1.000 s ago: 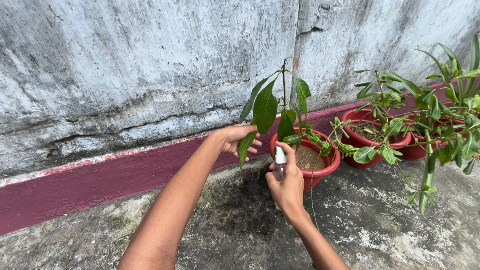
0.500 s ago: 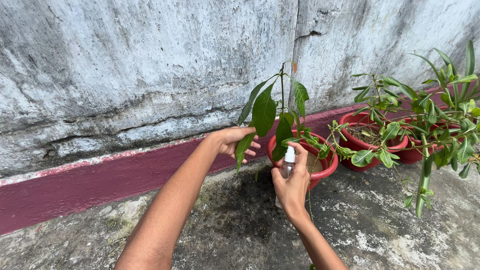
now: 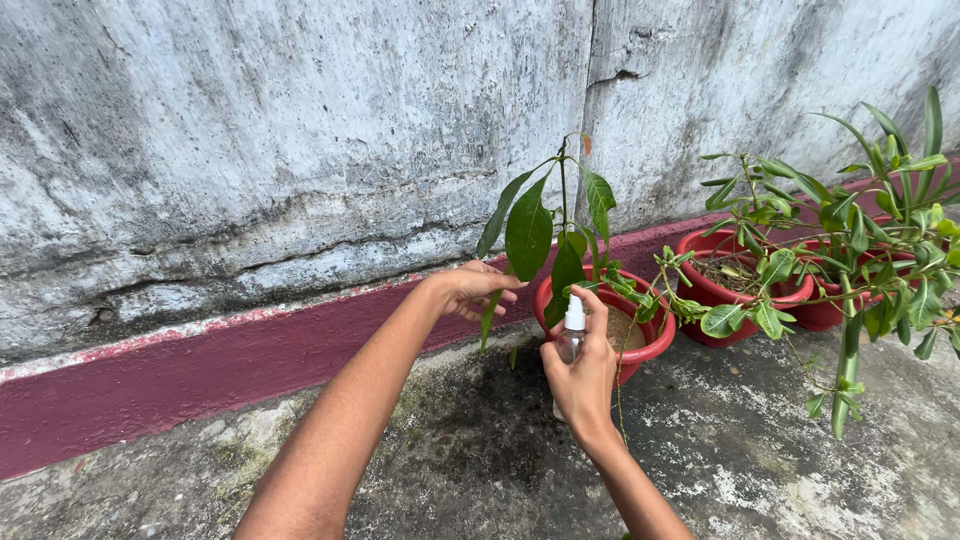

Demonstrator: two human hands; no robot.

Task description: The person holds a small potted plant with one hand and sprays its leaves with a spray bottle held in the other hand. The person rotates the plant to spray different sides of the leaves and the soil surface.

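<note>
Right hand (image 3: 583, 378) with spray bottle (image 3: 571, 335) lowered slightly, forefinger now atop nozzle.

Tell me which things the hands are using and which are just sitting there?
In use: small spray bottle in the right hand; leaf by the left hand; near red pot.
Just there: other red pots; leafy plants; grey wall.
</note>
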